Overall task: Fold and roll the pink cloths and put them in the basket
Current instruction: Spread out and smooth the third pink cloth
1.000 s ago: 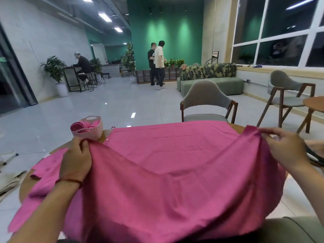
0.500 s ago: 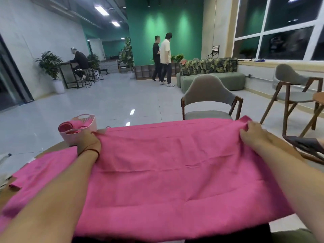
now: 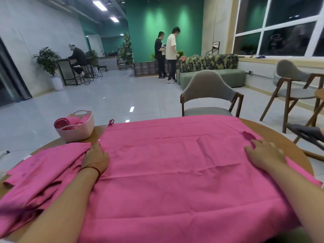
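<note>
Round wooden table [image 3: 266, 128] filled the lower view. One big pink cloth [image 3: 175, 163] lay spread flat over most of the table top, w/ a few creases, its near edge hanging off the table's near side. A grey chair [image 3: 208, 92] w/ wood arms stood just beyond the table's far edge. A second pink cloth [image 3: 43, 172] sat bunched & rumpled on the table's left part, touching the spread one. A pale pink basket [image 3: 77, 132] stood upright at the table's far-left edge, apart from the spread cloth.

L hand [image 3: 95, 158] lay palm-down on the table's left-centre, fingers straight, pressing where the two cloths met; gripped nothing. R hand [image 3: 264, 155] lay palm-down near the table's right edge, fingers spread & relaxed on the spread cloth's right side; also gripped nothing.

A rolled cloth [image 3: 62, 122] sat inside the basket. A thin red cord [image 3: 93, 168] circled the L wrist.
</note>
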Motion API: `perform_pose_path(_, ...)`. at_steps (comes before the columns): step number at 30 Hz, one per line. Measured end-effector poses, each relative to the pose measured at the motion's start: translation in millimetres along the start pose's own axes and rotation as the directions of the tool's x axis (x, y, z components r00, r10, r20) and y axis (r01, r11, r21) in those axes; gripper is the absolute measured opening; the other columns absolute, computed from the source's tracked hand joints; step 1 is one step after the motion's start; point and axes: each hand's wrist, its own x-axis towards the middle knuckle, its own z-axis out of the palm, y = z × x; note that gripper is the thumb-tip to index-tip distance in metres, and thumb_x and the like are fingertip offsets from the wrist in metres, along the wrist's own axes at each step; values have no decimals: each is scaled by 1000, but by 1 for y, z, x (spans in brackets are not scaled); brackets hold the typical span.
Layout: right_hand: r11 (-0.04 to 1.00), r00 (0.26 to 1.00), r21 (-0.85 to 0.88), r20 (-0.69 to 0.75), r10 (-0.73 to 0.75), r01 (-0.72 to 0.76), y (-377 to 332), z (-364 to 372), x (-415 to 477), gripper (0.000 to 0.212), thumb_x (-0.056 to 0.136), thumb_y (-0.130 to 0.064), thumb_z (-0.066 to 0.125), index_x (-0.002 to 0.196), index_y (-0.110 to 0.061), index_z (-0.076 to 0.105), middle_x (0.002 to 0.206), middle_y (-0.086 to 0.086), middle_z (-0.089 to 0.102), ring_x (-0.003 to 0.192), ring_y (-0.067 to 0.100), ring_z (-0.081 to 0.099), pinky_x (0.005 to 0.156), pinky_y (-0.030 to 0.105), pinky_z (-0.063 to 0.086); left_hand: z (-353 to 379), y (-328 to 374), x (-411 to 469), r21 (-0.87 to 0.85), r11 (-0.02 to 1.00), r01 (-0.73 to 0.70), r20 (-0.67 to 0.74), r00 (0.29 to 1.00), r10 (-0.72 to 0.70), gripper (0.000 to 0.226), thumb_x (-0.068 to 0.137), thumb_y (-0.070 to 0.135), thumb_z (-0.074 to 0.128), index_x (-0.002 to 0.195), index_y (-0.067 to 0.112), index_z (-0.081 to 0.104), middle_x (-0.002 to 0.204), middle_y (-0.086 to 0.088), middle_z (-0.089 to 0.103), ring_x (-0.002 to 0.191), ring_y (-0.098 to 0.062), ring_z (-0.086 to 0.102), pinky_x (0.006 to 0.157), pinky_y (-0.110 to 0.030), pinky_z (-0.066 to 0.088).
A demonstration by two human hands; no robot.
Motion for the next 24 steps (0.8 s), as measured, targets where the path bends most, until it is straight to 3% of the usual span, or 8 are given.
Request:
perform_pose_path(8,999,1000,-48,-7,1,-1,33,3,-37,75,103,-63,21,164,-21,35,170,3,35,152,30,36,122,52,34,-19,-14,-51,-12,999,-48,-17,999,48,36,95,14,61,128,1,55,132,-31,59,119,-50,57,108,-55,45)
perform_pose_path(19,998,999,21,-18,-51,52,81,8,-123,97,95,-79,9,164,-16,35,170,8,36,156,30,32,127,50,26,-66,-45,-167,0,1000,-29,-4,1000,29,53,97,17,66,145,-1,50,148,-23,53,133,-43,53,119,-50,38)
perform_pose_path(22,995,998,-102,-63,9,-15,84,-2,-139,78,98,-76,21,158,-31,42,164,-4,44,149,23,43,121,53,34,-75,-51,-184,-6,1000,-7,-20,1000,7,55,94,16,71,143,-1,52,144,-25,57,130,-44,55,115,-53,40)
perform_pose_path(24,998,994,-62,-104,15,-21,84,-13,-133,64,97,-75,39,145,-37,57,151,-5,59,135,25,57,114,52,40,-80,-49,-180,0,1000,-5,-23,1000,5,55,92,15,74,141,0,53,139,-26,61,126,-46,58,112,-54,43)
